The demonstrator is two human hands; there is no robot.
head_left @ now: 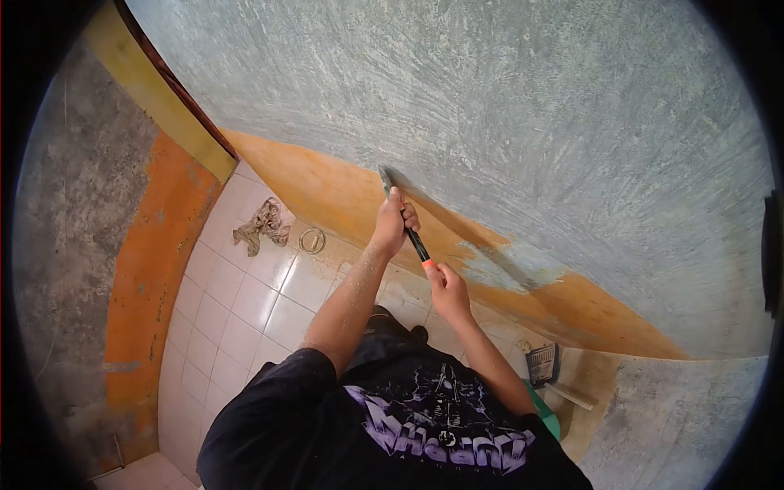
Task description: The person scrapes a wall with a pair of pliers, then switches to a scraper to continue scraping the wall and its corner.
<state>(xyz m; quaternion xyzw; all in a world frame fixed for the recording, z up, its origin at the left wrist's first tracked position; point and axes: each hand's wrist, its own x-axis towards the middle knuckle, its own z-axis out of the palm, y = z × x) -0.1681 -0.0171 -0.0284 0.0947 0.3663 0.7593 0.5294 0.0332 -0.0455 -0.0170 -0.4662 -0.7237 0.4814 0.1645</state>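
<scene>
A scraper-like tool with a black handle [417, 245] and an orange-red band near its lower end slants across the middle of the view. Its greyish blade [384, 175] is at the wall, near the line where orange paint meets grey; whether it touches cannot be told. My left hand [394, 220] is wrapped around the upper part, just below the blade. Lower down, my right hand [447, 290] grips the handle's end by the orange-red band. Ahead, the wall [490, 106] is grey and streaked, with a strip of orange paint [318, 188] along its lower part.
A crumpled cloth [265, 227] and a coiled ring [311, 240] lie on the tiled floor [233, 286]. To the right are a dark paint tray [541, 363], a roller-like stick [574, 397] and a green container [545, 412]. A door frame [155, 82] edges the left.
</scene>
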